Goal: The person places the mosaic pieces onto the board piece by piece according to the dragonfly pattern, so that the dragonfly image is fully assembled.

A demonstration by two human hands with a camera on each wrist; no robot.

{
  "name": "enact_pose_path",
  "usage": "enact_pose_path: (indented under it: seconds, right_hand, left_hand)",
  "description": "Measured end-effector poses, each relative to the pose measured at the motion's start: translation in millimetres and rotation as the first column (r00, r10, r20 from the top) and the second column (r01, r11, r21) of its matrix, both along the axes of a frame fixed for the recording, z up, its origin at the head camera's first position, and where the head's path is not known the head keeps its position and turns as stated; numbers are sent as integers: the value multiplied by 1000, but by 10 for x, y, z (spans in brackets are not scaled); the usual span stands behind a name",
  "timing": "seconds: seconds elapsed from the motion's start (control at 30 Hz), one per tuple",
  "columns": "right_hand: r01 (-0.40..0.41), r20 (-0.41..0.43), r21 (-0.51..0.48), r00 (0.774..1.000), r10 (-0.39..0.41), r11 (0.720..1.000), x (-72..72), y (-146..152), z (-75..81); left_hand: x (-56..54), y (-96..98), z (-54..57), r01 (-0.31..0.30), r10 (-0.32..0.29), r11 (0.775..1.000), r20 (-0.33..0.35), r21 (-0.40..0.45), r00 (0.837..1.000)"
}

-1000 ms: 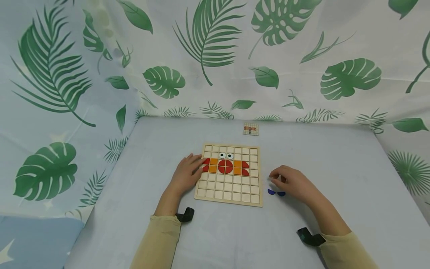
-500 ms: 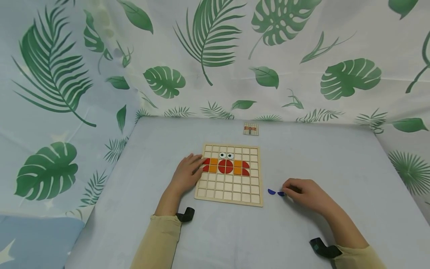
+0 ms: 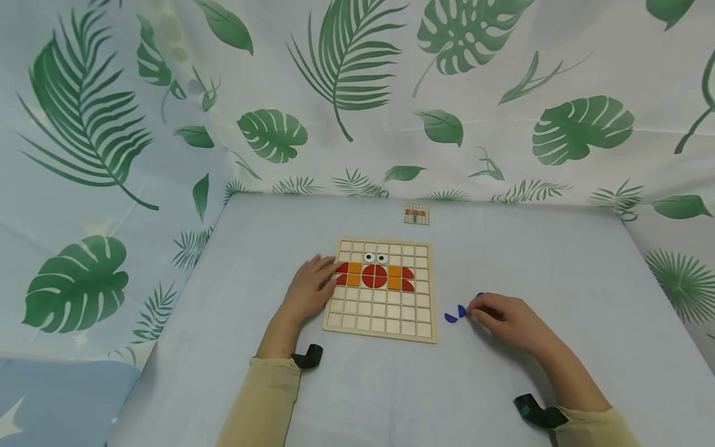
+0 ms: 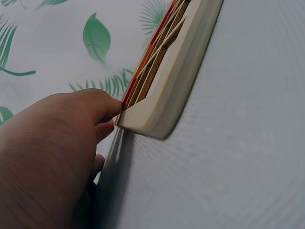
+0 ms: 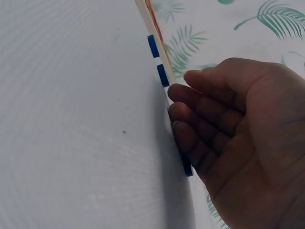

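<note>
A square wooden grid board (image 3: 380, 309) lies on the table, with red and orange tiles (image 3: 375, 276) and two eye tiles (image 3: 375, 257) in its cells. My left hand (image 3: 309, 287) rests at the board's left edge; its fingers touch the frame (image 4: 143, 114) there. To the right of the board lie small blue half-round pieces (image 3: 451, 318). My right hand (image 3: 505, 316) is beside them, fingers loosely bent and fingertips at the nearer blue piece (image 3: 461, 311). Another blue piece (image 5: 188, 164) lies beside the lower fingers, partly hidden by them. Nothing shows gripped in the right wrist view.
A small pattern card (image 3: 417, 214) lies behind the board, towards the back of the table. Leaf-printed cloth (image 3: 357, 155) hangs along the back and left sides. Black wrist devices (image 3: 539, 411) sit by both cuffs.
My right hand has moved right and slightly towards me, away from the board. One blue piece has turned and shifted, and another now shows behind the fingers. My left hand stays put.
</note>
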State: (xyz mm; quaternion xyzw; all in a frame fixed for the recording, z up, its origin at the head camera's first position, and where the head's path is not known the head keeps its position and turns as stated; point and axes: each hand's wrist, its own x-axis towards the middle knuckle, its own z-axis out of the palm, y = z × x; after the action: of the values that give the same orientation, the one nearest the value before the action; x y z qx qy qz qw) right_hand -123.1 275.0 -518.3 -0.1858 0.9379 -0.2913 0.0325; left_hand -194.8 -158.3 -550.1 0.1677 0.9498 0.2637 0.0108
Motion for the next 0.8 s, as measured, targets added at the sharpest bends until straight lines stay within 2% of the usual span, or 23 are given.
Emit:
enact_pose_path:
  seconds: [0.23,0.53,0.8]
  right_hand:
    - [-37,-94,-4,995,37,999,-42,-43,-87]
    - [-7,-75,55,997,12,998,-27,-120,-130]
    - [-10,-93,72,996,17,997,-31,-142,-156]
  left_hand:
    - [-3,-10,-5,-3,3,1000,-9,-3,1000]
    - [-7,-1,-4,-2,2,1000,-14,0,1000]
    - [-3,-3,-7,-2,2,1000,-12,-6,1000]
